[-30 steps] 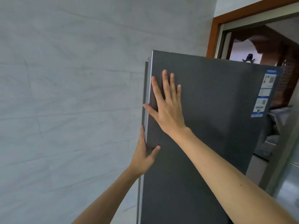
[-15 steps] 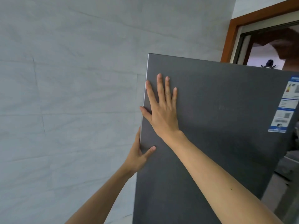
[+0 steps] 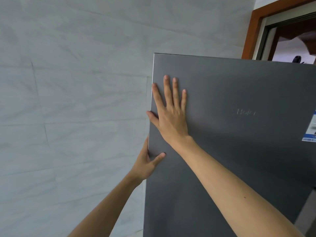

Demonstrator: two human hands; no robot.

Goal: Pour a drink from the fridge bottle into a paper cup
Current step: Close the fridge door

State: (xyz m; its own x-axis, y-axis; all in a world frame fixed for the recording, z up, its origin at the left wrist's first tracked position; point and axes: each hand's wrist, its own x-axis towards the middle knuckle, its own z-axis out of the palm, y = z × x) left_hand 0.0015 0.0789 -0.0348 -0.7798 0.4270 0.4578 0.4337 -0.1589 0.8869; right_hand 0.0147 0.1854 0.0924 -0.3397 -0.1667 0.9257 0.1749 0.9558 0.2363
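Right hand (image 3: 171,117) spread flat, fingers splayed, palm pressed on the front of the dark grey matte fridge door (image 3: 239,134), gripping nothing. Left hand (image 3: 147,161) hooked round the door's left edge, thumb lying on the front face, other fingers hidden behind the edge. Can't tell whether the door is fully seated against the cabinet.

No bottle or paper cup anywhere in view, so presumably the bottle sits inside the fridge or somewhere off camera. Hard to say.

Stuff that could go sideways: left fingers tucked behind the edge, easy pinch if the right palm shoves while they're back there. Pale grey tiled wall (image 3: 68,100) right beside the handle-side edge, so very little room for knuckles. Brown wooden door frame (image 3: 251,31) upper right, blue-and-white label sticker (image 3: 310,132) on the far side of the door, neither in the way.
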